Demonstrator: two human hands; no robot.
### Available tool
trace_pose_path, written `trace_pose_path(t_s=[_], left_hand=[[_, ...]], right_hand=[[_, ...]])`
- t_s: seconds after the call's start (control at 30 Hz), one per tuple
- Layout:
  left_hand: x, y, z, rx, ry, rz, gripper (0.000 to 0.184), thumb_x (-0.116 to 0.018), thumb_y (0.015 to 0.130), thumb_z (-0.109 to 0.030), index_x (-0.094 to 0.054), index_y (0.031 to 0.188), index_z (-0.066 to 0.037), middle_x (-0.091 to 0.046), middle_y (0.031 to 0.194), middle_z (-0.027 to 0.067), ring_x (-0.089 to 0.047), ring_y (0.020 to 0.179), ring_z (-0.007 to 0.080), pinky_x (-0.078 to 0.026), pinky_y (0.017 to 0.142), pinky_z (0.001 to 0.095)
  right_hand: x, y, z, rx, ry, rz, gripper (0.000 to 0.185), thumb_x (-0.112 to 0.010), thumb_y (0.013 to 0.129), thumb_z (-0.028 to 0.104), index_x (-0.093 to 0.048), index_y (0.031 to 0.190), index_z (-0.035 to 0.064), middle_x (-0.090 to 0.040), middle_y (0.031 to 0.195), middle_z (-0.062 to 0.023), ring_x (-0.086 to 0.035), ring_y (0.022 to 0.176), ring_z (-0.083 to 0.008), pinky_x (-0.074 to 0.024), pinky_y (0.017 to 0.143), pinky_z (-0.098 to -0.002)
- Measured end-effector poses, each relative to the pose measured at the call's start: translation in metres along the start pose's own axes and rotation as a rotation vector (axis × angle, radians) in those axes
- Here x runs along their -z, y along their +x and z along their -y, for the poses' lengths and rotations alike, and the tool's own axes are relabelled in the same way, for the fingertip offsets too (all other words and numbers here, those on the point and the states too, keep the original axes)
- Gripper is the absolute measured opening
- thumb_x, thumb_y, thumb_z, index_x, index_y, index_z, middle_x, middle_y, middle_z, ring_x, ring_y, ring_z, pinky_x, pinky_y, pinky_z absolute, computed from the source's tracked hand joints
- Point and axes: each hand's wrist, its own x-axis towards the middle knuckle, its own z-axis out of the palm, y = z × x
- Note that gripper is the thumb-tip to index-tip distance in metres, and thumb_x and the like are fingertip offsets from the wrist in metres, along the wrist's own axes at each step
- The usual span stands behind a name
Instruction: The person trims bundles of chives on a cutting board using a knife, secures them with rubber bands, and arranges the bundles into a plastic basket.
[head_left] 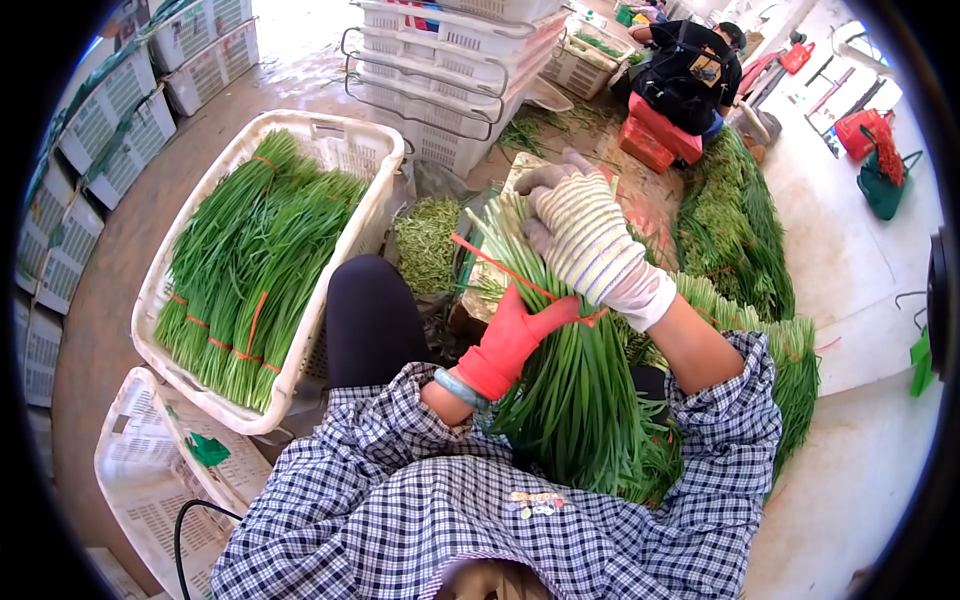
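A thick bunch of garlic chives (pixel 572 400) lies across my lap, its pale stem ends up and its green leaves hanging toward me. My left hand (pixel 512 340), in a red glove, is closed around the bunch near its middle. A red tie (pixel 500 262) runs across the stems, with a loose end sticking out at the left. Above it, my right hand (pixel 588 232), in a striped knit glove, curls over the stem ends from the right. The right fingertips are partly hidden. Behind the stems is a pale board (pixel 485 290), partly covered.
A white crate (pixel 145 325) with tied bunches stands at my left, another crate (pixel 130 450) nearer. More chives (pixel 730 230) are piled at my right. Cut trimmings (pixel 428 240) lie in a bag beyond my knee. Stacked crates (pixel 430 110) stand ahead; a person (pixel 690 65) sits beyond.
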Motion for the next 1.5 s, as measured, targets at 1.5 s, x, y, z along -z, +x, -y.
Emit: trace_pose_path(t_s=[1.5], left_hand=[[0.028,0.004,0.024,0.079,-0.31,0.19,0.055,-0.056,0.091,-0.028,-0.043,0.137,0.0,-0.056,0.132,0.0123,-0.055,0.119,0.0244,-0.043,0.103,0.0388]], right_hand=[[0.056,-0.042,-0.026,0.076,-0.09,0.165,0.039,-0.073,0.078,0.018,-0.064,0.115,0.0082,-0.055,0.131,-0.0137,-0.049,0.122,-0.0352,-0.0346,0.109,-0.0407]])
